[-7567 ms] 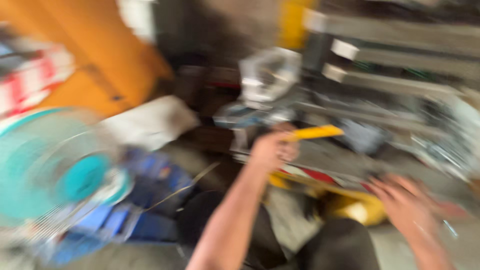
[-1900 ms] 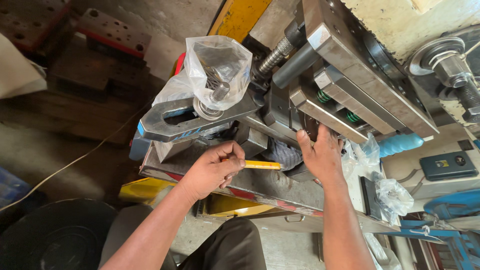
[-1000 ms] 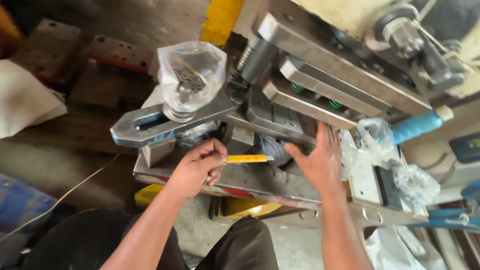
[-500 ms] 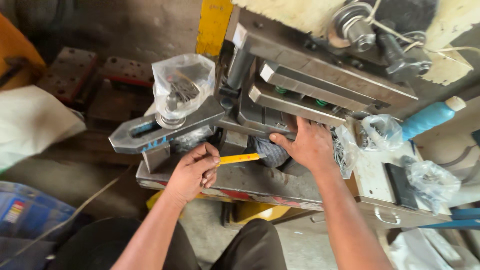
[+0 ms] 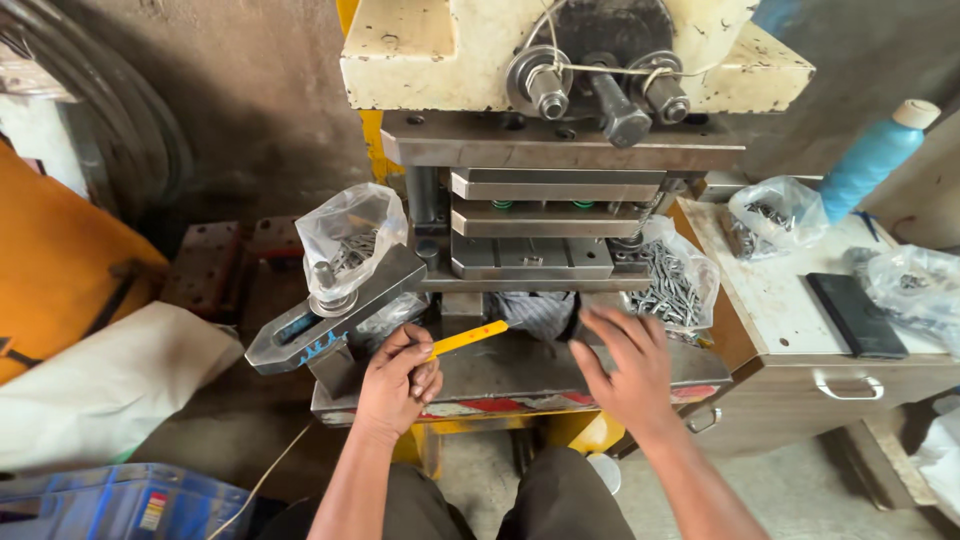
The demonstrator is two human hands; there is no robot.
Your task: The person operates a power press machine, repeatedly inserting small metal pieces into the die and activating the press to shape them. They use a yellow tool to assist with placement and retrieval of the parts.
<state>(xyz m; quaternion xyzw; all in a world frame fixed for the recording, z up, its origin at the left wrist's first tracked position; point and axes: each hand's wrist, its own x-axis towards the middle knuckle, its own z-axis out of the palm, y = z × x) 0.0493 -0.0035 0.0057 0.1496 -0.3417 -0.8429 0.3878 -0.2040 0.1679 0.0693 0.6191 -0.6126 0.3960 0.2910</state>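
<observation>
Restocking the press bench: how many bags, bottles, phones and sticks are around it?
Clear bags of metal parts: 4
Blue bottle: 1
Black phone: 1
Yellow stick in the left hand: 1
Total: 7

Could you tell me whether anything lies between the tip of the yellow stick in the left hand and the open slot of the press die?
Nothing visible blocks it. The left hand holds the yellow stick, pointing toward the die opening. The right hand rests on the press bed to its right, out of that line.
</observation>
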